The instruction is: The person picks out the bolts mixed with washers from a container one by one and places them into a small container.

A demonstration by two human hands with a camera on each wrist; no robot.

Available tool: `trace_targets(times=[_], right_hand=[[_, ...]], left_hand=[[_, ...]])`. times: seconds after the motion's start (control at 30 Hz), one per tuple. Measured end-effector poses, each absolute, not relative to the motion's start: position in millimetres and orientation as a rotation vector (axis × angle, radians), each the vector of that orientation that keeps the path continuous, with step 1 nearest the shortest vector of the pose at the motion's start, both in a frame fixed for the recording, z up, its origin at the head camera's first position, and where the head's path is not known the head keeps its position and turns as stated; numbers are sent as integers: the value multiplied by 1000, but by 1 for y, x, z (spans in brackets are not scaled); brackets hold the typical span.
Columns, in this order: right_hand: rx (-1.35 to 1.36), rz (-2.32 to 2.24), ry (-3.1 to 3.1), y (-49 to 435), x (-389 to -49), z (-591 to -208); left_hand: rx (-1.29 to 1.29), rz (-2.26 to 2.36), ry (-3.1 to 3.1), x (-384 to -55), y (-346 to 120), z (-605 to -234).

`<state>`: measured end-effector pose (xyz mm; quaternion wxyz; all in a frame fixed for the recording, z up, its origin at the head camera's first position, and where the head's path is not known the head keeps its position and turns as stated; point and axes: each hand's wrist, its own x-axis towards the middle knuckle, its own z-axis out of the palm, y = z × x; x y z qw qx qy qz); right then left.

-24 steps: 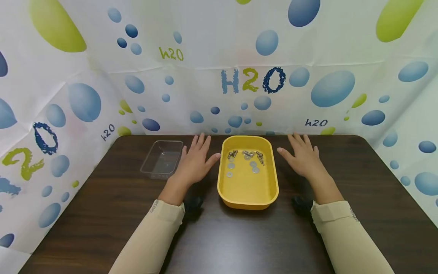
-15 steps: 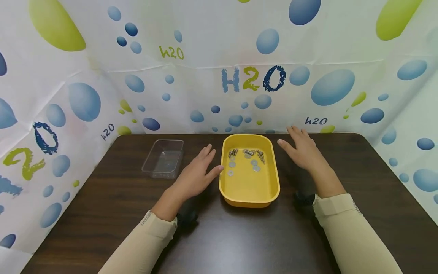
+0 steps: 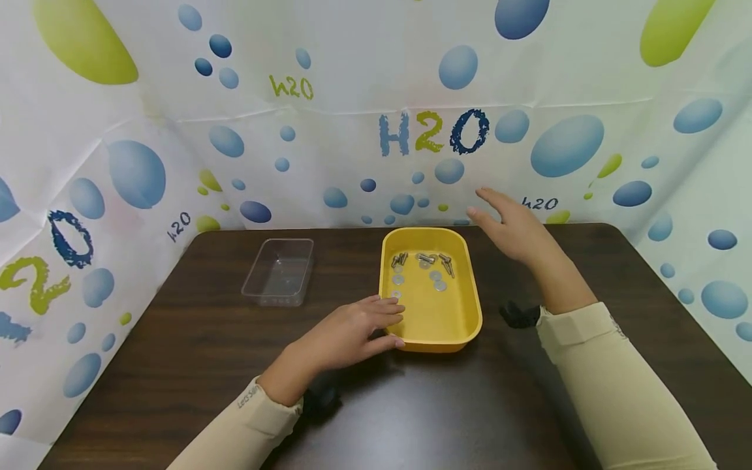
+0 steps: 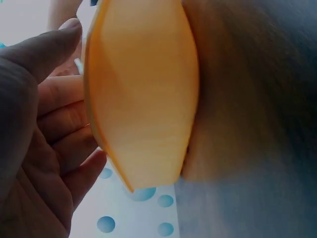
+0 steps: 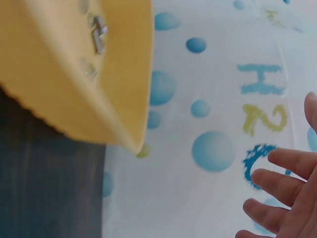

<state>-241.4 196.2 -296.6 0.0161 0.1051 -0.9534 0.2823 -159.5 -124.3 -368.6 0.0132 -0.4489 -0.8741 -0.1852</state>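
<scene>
A yellow plastic tray [image 3: 435,326] stands on the dark table, with several metal screws [image 3: 426,259] and flat washers [image 3: 440,286] lying towards its far end. My left hand [image 3: 355,329] is at the tray's near left corner, its fairly straight fingers over the rim and the thumb by the front edge; firm contact is not clear. In the left wrist view, the fingers [image 4: 64,119] show beside the tray's outer wall. Raised beyond the tray's far right corner, my right hand [image 3: 519,228] has its fingers extended and holds nothing. The right wrist view shows it apart from the tray [image 5: 129,59].
To the left of the tray, a clear plastic box [image 3: 279,271] sits on the wooden table [image 3: 194,352]. A white sheet [image 3: 352,59] with blue and green drops rises behind the table and along both sides.
My left hand has come from beside the tray's far left side towards me, to its near left corner. My right hand has lifted up and away from the table. The screws and washers stay in place.
</scene>
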Motion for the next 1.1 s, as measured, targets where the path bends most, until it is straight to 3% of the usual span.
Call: trace_targets(times=[0.27,0.63,1.1], right_hand=[[440,883,-2966,156,-253,-286],[623,1022,-3225,102,-287,-310],[345,1088,-3346,70,-306,-346]], left_hand=[[-1448,-558,-2645,-160,-123,-373],[-1433,-451,-2647,-158,-118,-374],[-1412,-434,-2622,-155,-119,-377]])
